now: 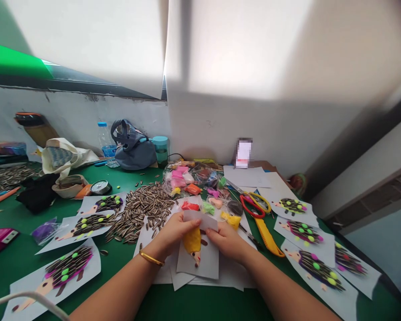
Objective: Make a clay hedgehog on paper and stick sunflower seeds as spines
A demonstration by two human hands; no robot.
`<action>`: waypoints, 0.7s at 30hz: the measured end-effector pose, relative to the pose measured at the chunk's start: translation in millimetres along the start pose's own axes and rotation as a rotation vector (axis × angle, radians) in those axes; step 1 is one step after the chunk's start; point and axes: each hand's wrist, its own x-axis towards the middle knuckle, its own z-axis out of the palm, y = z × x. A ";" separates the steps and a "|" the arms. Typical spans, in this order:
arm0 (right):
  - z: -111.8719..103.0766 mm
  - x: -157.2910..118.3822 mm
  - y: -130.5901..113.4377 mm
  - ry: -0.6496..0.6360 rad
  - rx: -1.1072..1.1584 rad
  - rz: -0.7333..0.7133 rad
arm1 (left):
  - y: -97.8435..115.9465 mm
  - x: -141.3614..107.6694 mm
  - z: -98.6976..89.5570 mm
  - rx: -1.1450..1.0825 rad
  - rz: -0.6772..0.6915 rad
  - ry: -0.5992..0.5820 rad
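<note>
Both hands grip a white paper card [209,264] that bears a yellow clay hedgehog body [192,243], with a pale snout pointing down and brown feet at its right side. My left hand [173,234] closes on the card's upper left, its thumb across the top of the yellow clay. On the right edge, my right hand [227,240] pinches the card, its thumb near the brown feet. Fingers behind the card are hidden. Beneath it lie several white sheets [232,274]. A heap of striped sunflower seeds [145,207] spreads left of the card.
Clay packets [180,178] lie beyond the hands. Red-handled scissors [250,205] and a yellow utility knife [269,238] lie right. Finished-looking hedgehog cards flank both sides, one [68,272] at left, another [316,267] at right. A phone [243,154] and blue bag [133,149] stand behind.
</note>
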 end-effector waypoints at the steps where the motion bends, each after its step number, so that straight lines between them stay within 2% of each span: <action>1: -0.3 -0.1 -0.3 0.010 0.019 0.001 | -0.2 0.1 -0.3 -0.009 0.001 -0.005; 4: -1.4 0.2 -1.1 0.054 0.111 0.036 | 0.5 0.9 -1.7 -0.055 0.026 -0.012; 8: -2.7 0.4 -2.4 0.113 0.258 0.150 | 2.5 3.5 -4.5 -0.118 0.090 0.065; 11: -2.8 0.2 -3.4 0.142 0.294 0.194 | 1.7 5.5 -7.0 -0.101 0.079 0.074; 18: -1.3 -0.2 -3.3 0.131 0.248 0.171 | -4.2 7.5 -9.0 -0.097 0.069 0.140; 21: -1.0 0.2 -2.1 0.127 0.241 0.154 | -1.9 5.7 -5.2 -0.117 0.063 0.104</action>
